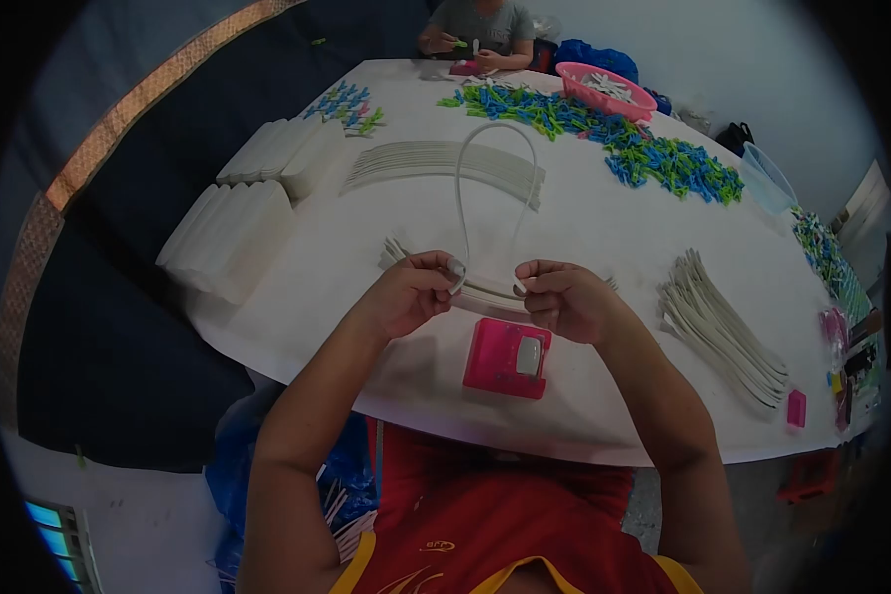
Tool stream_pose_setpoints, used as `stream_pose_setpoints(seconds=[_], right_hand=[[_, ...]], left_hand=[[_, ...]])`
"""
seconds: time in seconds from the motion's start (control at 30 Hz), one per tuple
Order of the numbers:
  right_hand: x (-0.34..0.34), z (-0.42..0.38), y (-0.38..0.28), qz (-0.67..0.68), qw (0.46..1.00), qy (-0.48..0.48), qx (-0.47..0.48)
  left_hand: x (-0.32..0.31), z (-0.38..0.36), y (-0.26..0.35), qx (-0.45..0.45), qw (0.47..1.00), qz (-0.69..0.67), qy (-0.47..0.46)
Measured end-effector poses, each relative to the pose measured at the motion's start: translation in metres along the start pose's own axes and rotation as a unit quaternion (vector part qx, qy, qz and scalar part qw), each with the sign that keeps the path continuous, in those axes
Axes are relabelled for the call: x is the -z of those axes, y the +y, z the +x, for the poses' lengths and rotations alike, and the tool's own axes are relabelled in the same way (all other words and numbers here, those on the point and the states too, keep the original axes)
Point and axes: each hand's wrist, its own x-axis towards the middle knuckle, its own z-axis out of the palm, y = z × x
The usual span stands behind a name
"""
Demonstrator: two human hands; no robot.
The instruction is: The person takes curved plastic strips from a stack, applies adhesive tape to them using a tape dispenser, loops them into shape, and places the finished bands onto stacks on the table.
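A thin whitish flexible strip [457,178] rises in a tall loop above the table, bent over at its top. My left hand [416,294] pinches one end of it, fingers closed. The other end is between the closed fingers of my right hand [567,300]. Just below and between my hands sits a bright pink block-shaped device [495,358] with a pale oval piece on its top. More pale strips [485,297] lie on the table behind my hands, partly hidden by them.
Curved strips lie in a fan [426,163] farther back and in a bundle [723,327] at right. White stacks [233,233] stand at left. Blue and green clips [673,166] are heaped near a pink basket [571,73]. Another person [485,30] sits across the white table [604,223].
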Motion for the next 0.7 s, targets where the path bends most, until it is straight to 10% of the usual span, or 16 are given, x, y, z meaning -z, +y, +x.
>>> stream_pose_setpoints(seconds=[0.37,0.7], right_hand=[[0.068,0.078,-0.021,0.13,0.987,0.09,0.0],[0.081,0.101,-0.033,0.166,0.978,0.12,0.025]], left_hand=[[0.128,-0.014,0.078,-0.022,0.953,-0.1,0.284],[0.162,0.018,0.077,-0.061,0.928,-0.142,0.339]])
